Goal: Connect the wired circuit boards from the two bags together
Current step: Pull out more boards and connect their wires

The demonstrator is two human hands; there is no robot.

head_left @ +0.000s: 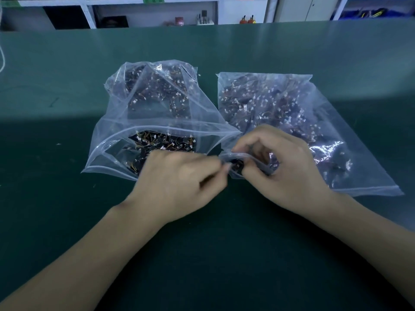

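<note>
Two clear zip bags full of small black wired circuit boards lie on the green table. The left bag (155,102) has its mouth wide open toward me, with boards (166,142) showing inside. The right bag (292,122) lies flat, and its near left corner is lifted. My right hand (283,167) grips that corner and a small black board (237,165) at the bag's mouth. My left hand (179,178), blurred, has its fingers curled and its fingertips pinched right beside that board; what it pinches is hidden.
The green table (67,198) stretches wide on all sides of the bags. White shelves (155,12) with small items stand behind the far edge. A white cable (2,59) hangs at the far left.
</note>
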